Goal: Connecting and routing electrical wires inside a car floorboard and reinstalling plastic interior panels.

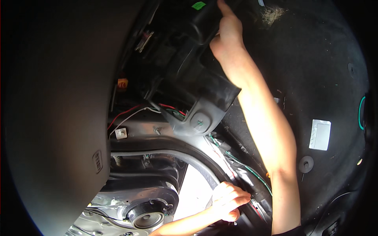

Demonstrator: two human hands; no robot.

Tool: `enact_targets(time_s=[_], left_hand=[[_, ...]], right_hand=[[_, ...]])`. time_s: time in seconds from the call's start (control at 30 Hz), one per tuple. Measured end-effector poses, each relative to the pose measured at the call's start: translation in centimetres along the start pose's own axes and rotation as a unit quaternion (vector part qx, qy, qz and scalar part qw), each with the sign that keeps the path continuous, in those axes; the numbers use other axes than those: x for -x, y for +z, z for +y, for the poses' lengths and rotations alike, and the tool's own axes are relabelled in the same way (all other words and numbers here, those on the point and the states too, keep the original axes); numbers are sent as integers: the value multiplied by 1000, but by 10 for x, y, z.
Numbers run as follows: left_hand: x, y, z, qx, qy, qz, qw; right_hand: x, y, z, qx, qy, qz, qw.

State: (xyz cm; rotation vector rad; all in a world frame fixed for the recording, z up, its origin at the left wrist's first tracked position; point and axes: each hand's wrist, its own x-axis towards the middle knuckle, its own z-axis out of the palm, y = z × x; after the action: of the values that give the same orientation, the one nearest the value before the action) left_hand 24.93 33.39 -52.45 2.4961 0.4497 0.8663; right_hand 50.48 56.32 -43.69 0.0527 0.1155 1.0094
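Note:
My right hand is raised at the top, its thumb up along the edge of a large black plastic trim panel; the other fingers are mostly hidden by the panel. The panel hangs at an angle, its lower corner with a rounded raised pad just above the painted metal sill. My left hand is lower down, over the edge of the door opening, with its fingers curled together. Its fingertips lie beside a wiring run with green and red wires. Whatever is between those fingers cannot be made out.
A grey seat back or cover fills the left side. Below are an open door's inner metal and a round speaker. Loose red and white wires cross near the sill. Dark carpet with a white label lies on the right.

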Motion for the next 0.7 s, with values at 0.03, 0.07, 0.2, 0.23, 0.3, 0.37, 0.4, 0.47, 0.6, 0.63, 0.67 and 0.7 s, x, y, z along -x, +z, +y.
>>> enact_targets(time_s=[0.03,0.07,0.2,0.23,0.3,0.37,0.4,0.47,0.6,0.63,0.67,0.7], left_hand=[[0,-3,1,-9,-10,-10,1000],[1,-8,1,-21,-7,2,1000],[-10,-3,2,-8,-6,12,1000],[-25,-37,3,80,-70,-227,968],[-41,-44,11,85,-109,-253,958],[-13,-13,1,46,-76,-117,989],[-5,1,-2,15,-41,15,999],[2,0,-3,8,-47,39,998],[2,4,0,1,-54,46,997],[0,2,4,-20,-71,25,997],[-2,2,6,0,-74,38,997],[-3,5,9,-12,-92,63,994]], right_hand=[[2,-5,6,-8,-14,-47,999],[1,1,22,-4,-84,-61,995],[-17,-5,15,20,-123,-139,982],[-27,-19,7,-6,-84,-185,979],[-27,-15,-6,17,-48,-192,980],[-25,-12,-16,149,-23,-205,967],[-35,-18,-17,181,-43,-216,959],[-44,-32,-10,168,-37,-218,961],[-49,-40,-10,114,-100,-191,970],[-48,-40,-13,97,-113,-188,971],[-50,-39,-9,120,-123,-173,970],[-50,-42,-7,145,-139,-155,967]])
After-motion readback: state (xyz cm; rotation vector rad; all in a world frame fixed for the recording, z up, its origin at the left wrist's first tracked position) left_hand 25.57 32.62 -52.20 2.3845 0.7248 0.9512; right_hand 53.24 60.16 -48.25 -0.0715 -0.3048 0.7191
